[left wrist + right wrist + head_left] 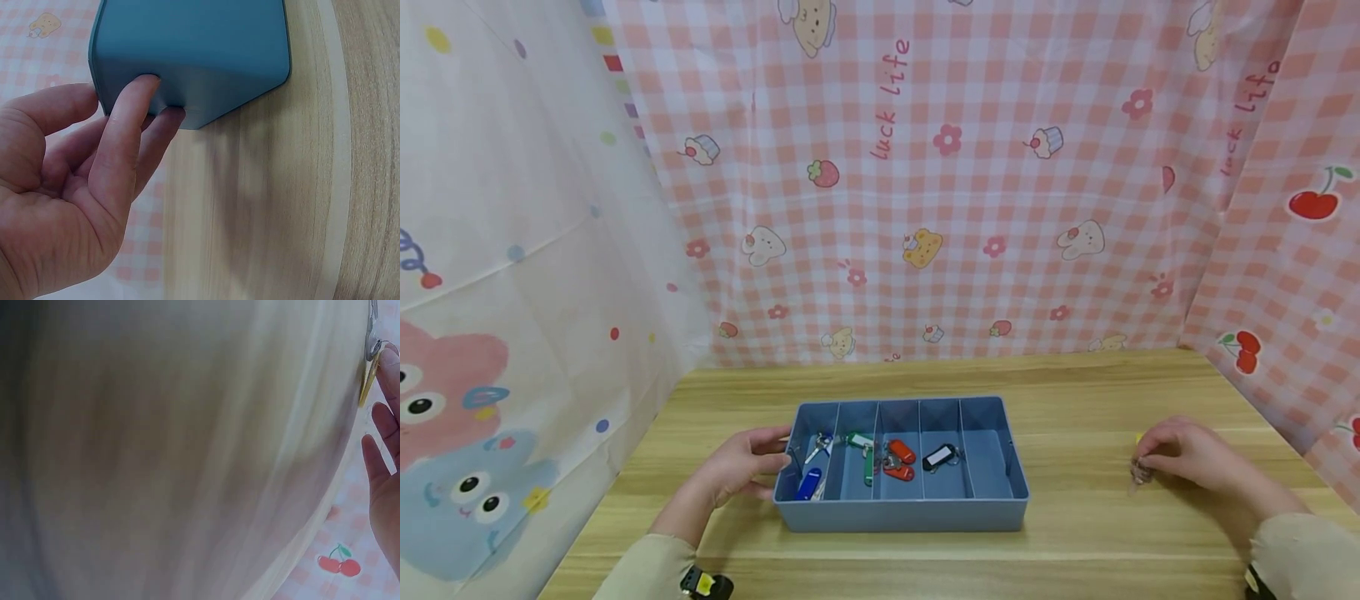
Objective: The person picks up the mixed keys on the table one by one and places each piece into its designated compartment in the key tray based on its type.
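A blue-grey divided tray (901, 515) sits on the table with key tags in its compartments. My left hand (737, 468) is at its left end. In the left wrist view the fingers of my left hand (81, 162) touch the tray's outer wall (194, 44). Off to the right, my right hand (1183, 454) pinches a bunch of keys (1141, 473) low over the table. A yellow key tag (370, 380) hangs by the fingertips in the right wrist view, where my right hand (387, 469) is partly cut off.
From left to right, the compartments hold blue key tags (809, 483) with keys, green tags (868, 465), red tags (901, 452) and a black tag (938, 457). A wooden table (1075, 550) lies underneath. Patterned cloth (970, 192) hangs behind and at both sides.
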`<control>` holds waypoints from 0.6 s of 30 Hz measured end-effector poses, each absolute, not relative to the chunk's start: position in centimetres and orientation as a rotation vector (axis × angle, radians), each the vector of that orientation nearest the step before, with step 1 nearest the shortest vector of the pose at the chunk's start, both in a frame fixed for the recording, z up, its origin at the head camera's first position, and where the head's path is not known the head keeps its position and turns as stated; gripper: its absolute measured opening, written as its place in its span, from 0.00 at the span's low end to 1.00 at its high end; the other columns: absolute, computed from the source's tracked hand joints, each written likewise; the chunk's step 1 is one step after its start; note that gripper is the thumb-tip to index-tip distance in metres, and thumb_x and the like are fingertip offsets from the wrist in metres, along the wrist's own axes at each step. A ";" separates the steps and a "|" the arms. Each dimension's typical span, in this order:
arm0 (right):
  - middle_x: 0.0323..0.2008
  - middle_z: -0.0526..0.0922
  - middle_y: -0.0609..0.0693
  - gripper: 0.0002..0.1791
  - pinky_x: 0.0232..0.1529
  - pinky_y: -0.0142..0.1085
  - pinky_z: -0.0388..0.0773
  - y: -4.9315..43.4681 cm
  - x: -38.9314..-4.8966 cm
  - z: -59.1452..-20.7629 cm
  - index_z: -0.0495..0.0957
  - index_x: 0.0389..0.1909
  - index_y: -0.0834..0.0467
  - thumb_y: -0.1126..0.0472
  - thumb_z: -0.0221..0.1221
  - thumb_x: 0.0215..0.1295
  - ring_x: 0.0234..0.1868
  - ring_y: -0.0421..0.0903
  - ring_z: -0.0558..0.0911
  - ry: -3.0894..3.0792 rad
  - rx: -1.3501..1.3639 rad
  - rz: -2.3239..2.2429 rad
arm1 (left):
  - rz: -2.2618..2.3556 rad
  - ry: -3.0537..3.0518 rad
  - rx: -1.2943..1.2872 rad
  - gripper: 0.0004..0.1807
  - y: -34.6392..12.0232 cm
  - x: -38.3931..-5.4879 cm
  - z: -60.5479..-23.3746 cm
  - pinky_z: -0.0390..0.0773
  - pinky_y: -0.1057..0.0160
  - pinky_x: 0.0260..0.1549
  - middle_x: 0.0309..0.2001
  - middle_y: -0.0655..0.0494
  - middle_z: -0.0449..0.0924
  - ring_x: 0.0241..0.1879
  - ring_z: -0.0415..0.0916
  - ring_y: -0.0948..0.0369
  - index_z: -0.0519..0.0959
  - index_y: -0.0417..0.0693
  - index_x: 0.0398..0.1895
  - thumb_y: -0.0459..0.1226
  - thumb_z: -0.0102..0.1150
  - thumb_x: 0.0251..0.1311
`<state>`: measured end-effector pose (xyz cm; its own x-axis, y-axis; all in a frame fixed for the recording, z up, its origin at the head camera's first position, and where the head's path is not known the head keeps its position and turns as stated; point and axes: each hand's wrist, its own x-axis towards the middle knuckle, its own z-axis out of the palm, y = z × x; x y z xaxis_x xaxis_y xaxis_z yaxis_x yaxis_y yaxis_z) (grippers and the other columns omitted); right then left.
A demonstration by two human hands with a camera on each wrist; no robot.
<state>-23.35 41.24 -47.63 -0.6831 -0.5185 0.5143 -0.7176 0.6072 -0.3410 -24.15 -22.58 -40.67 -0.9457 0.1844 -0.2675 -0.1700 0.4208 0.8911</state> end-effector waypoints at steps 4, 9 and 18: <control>0.28 0.83 0.41 0.08 0.37 0.25 0.65 40.2 -23.3 -47.3 0.84 0.27 0.46 0.62 0.73 0.54 0.34 0.34 0.74 -2.504 0.934 0.772 | 1.535 2.356 0.016 0.31 -22.6 -24.1 -40.7 0.85 0.51 0.31 0.64 0.33 0.71 0.50 0.79 0.49 0.67 0.37 0.70 0.29 0.61 0.64; 0.27 0.81 0.36 0.15 0.34 0.27 0.66 38.6 -23.3 -46.8 0.84 0.25 0.48 0.72 0.74 0.46 0.33 0.34 0.73 -2.529 0.841 0.822 | 1.534 2.358 0.033 0.31 -22.6 -24.1 -40.6 0.85 0.51 0.31 0.64 0.33 0.70 0.50 0.79 0.49 0.66 0.36 0.70 0.29 0.60 0.64; 0.27 0.82 0.35 0.14 0.37 0.28 0.69 36.1 -23.4 -45.8 0.83 0.24 0.47 0.70 0.73 0.50 0.34 0.33 0.75 -2.577 0.785 0.876 | 1.550 2.339 0.033 0.31 -22.7 -24.2 -40.7 0.85 0.51 0.31 0.64 0.33 0.70 0.50 0.79 0.49 0.66 0.36 0.71 0.30 0.61 0.64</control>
<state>-23.43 36.13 -45.80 -0.8027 -0.3979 0.4442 -0.5862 0.6634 -0.4651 -24.18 -22.66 -40.71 -0.9440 0.2006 -0.2619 -0.1630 0.4064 0.8990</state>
